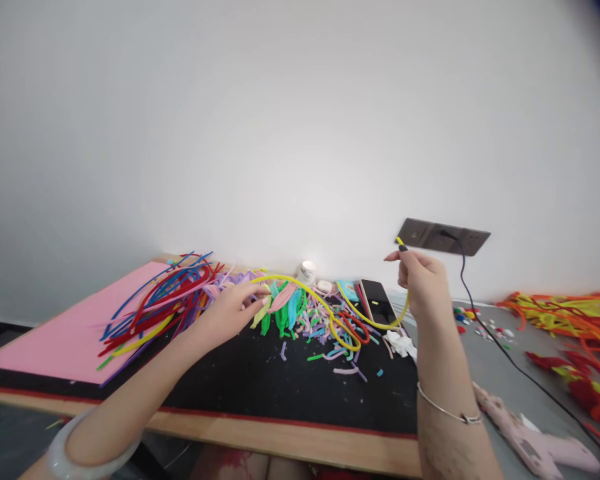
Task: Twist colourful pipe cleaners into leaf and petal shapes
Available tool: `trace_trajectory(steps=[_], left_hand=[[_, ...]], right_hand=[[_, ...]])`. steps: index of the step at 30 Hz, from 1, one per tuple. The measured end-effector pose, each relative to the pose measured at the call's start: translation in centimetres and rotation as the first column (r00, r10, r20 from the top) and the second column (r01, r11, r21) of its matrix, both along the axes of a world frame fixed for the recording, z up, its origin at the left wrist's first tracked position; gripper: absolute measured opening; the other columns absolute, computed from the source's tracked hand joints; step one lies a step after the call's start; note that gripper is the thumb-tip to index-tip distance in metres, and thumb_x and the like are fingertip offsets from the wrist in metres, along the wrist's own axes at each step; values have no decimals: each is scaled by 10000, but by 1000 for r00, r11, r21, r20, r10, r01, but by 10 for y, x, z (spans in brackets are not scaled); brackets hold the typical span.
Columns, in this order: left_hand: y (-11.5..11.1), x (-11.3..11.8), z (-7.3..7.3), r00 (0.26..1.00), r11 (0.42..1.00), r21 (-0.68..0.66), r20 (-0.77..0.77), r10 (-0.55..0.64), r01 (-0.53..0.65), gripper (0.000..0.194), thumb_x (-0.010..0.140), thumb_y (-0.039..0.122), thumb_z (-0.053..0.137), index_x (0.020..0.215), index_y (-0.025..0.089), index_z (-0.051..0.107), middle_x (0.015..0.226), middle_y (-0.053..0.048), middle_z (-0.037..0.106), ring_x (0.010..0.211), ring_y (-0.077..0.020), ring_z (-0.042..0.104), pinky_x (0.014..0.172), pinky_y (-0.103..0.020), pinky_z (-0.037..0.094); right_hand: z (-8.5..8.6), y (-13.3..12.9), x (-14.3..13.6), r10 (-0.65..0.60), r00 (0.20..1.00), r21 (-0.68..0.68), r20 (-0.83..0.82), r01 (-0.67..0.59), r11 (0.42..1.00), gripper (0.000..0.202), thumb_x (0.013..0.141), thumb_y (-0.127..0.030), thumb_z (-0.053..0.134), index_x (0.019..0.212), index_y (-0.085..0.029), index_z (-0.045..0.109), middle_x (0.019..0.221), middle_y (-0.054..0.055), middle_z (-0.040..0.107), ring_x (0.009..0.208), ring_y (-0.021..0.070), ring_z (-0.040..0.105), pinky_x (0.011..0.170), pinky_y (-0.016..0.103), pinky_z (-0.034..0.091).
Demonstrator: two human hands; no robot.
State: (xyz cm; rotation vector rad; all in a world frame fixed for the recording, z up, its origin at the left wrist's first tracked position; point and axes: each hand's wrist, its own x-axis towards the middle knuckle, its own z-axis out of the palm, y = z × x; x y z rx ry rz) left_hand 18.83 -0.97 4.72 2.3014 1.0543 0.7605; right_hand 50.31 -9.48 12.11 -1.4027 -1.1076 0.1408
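Observation:
My right hand (423,277), raised at the right, pinches a yellow pipe cleaner (380,325); its tip sticks up above the thumb and its lower part curves down over the pile. My left hand (235,308) is closed at the left of the pile, where a yellow strand (300,283) runs out from its fingers. Whether both yellow lengths are one piece I cannot tell. Beside the left fingers lie green pipe-cleaner shapes (283,320) and a pink one (283,297). Short cut pieces (317,320) in pastel colours are strewn between the hands.
Blue and red pipe cleaners (165,293) lie over a pink sheet (55,333). A phone (377,300), a white cup (308,272) and crumpled tissue (401,345) stand near the wall. At right are a pink glue gun (530,433), a dark cord (500,353) and orange-yellow pipe cleaners (570,310).

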Motion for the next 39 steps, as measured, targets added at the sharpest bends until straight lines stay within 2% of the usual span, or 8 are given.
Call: trace_trajectory(steps=[3, 7, 10, 15, 17, 24, 31, 39], left_hand=[[-8, 14, 3, 987, 973, -204, 137, -79, 106, 396, 860, 470, 476, 1024, 166, 670, 729, -11, 615, 581, -127, 485, 548, -245, 370], [-20, 41, 0, 921, 851, -420, 352, -167, 315, 439, 842, 535, 507, 982, 151, 667, 792, -32, 629, 539, -96, 472, 508, -232, 338], [-17, 56, -10, 863, 726, -556, 494, -104, 406, 469, 822, 556, 530, 1044, 160, 650, 959, -76, 658, 511, -87, 488, 469, -234, 324], [4, 56, -33, 723, 484, -702, 666, 186, 522, 473, 844, 556, 489, 951, 130, 665, 878, -81, 646, 548, -80, 465, 476, -205, 326], [8, 58, -41, 706, 435, -723, 667, 237, 536, 467, 837, 571, 500, 936, 140, 652, 866, -65, 630, 567, -75, 466, 481, -190, 327], [4, 77, -62, 740, 612, -653, 654, 158, 447, 391, 746, 526, 664, 786, 154, 552, 579, 64, 413, 437, -31, 264, 435, -191, 214], [3, 79, -79, 838, 771, -515, 544, -43, 374, 498, 784, 673, 484, 728, 178, 502, 478, 81, 286, 443, -73, 244, 442, -227, 178], [-10, 82, -89, 888, 742, -532, 421, -186, 407, 478, 850, 619, 395, 843, 164, 537, 525, 91, 274, 458, -78, 213, 442, -220, 168]], right_hand=[[9, -7, -15, 292, 916, -74, -274, -323, 943, 244, 724, -374, 597, 667, -139, 628, 468, -64, 297, 395, 55, 220, 400, 232, 134], [-16, 5, -48, 469, 767, -171, -438, -584, 794, 275, 698, -399, 656, 656, -130, 621, 441, -88, 272, 390, 35, 201, 394, 206, 131], [-48, 21, -63, 461, 727, -154, -509, -604, 782, 289, 687, -416, 666, 634, -141, 596, 447, -76, 335, 383, 39, 252, 390, 206, 170], [-99, 36, -56, 299, 748, -88, -592, -429, 899, 270, 658, -423, 656, 649, -166, 572, 456, -79, 352, 374, 51, 250, 373, 218, 178], [-114, 38, -51, 244, 758, -95, -605, -373, 923, 279, 652, -436, 656, 662, -178, 549, 450, -86, 345, 364, 54, 248, 365, 219, 177], [-138, 37, -56, 307, 779, -118, -546, -435, 893, 290, 680, -380, 670, 742, -213, 441, 419, -114, 390, 321, 46, 256, 342, 189, 196], [-142, 33, -62, 524, 656, -109, -544, -674, 731, 301, 758, -418, 662, 827, -195, 472, 414, -105, 453, 296, 38, 280, 323, 166, 208], [-142, 31, -68, 520, 572, -71, -634, -713, 698, 350, 744, -456, 672, 769, -200, 434, 507, -40, 605, 346, 76, 488, 344, 159, 359]])
